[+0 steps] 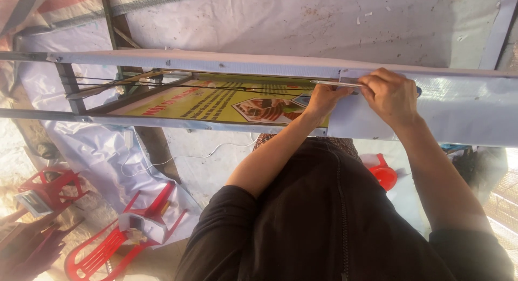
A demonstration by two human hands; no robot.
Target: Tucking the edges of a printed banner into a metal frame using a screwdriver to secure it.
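Left hand (324, 100) pinched shut on thin metal rod (332, 83) at top rail of white frame (216, 62); right hand (391, 95) closed, pressing white sheet (458, 111) there; keep rod flush along rail, sheet taut

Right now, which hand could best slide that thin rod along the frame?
Probably the left hand: its fingers already pinch the thin rod. The right hand presses the white sheet onto the frame.
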